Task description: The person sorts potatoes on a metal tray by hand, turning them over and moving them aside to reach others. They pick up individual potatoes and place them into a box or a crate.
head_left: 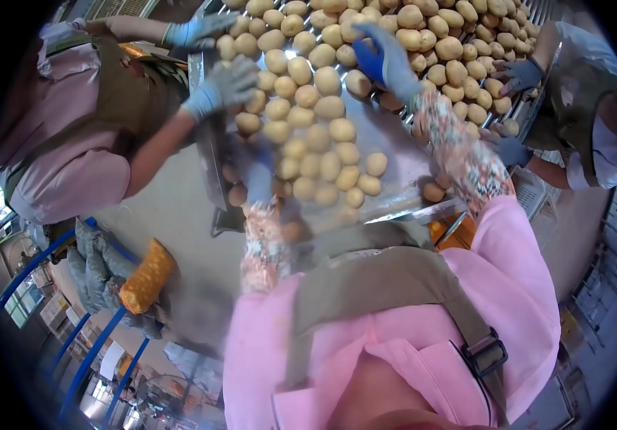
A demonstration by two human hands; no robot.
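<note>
My right hand [388, 63], in a grey and blue glove, is over the potatoes [328, 80] on a metal sorting table [387, 147]. Its fingers are stretched out and apart, and I see nothing held in them. My left hand [257, 170], also gloved, is at the table's left side, beside several potatoes. Motion smears it, so its fingers do not show clearly. The potatoes near it are blurred too. Patterned sleeve covers [459, 147] reach up both my forearms.
On the left, a co-worker's gloved hands [224, 87] reach over the table edge. Another person's gloved hands [519, 75] are at the right side. A large potato heap [448, 49] lies at the back right. An orange mesh sack [147, 276] sits by blue rails [100, 344] at left.
</note>
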